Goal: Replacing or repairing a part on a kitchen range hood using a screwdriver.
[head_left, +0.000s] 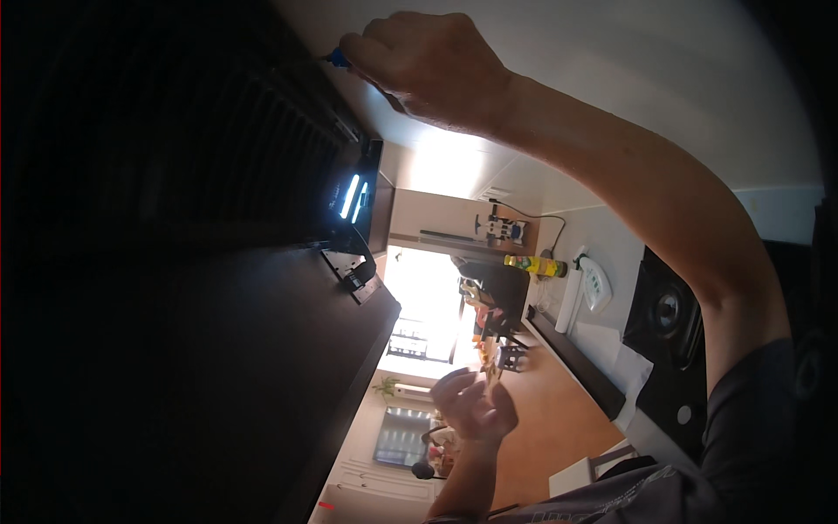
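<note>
My right hand reaches up along the pale wall to the dark range hood. It is closed around a thin tool with a blue part, which looks like a screwdriver. Its narrow shaft points at the edge of the hood, and its tip is lost in the dark. Lower in the view, my left hand hangs apart from everything, fingers loosely curled and apart, slightly blurred. Nothing shows plainly in it. Lit strips glow on the hood, and a small bracket-like fitting sits beside them.
The whole scene appears turned on its side. A gas burner lies below my right arm. A white-and-green spray bottle, a white roll and a yellow bottle stand near the wall. A bright window is beyond.
</note>
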Action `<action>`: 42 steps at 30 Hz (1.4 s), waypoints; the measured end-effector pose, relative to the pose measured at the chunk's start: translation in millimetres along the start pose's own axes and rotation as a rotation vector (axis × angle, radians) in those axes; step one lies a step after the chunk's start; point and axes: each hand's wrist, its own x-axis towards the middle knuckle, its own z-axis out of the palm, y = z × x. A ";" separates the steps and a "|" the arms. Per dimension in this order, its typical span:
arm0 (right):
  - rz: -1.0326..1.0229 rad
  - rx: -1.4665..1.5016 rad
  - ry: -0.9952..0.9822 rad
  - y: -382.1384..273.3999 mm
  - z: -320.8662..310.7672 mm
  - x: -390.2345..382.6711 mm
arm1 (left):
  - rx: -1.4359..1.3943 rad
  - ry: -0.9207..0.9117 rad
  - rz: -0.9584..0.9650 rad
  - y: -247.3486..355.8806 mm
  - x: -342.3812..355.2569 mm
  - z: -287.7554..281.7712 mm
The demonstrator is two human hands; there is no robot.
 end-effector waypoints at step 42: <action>0.734 0.747 -0.369 -1.7 -26.7 14.2 | -1.896 -0.222 -0.471 -47.6 312.8 114.4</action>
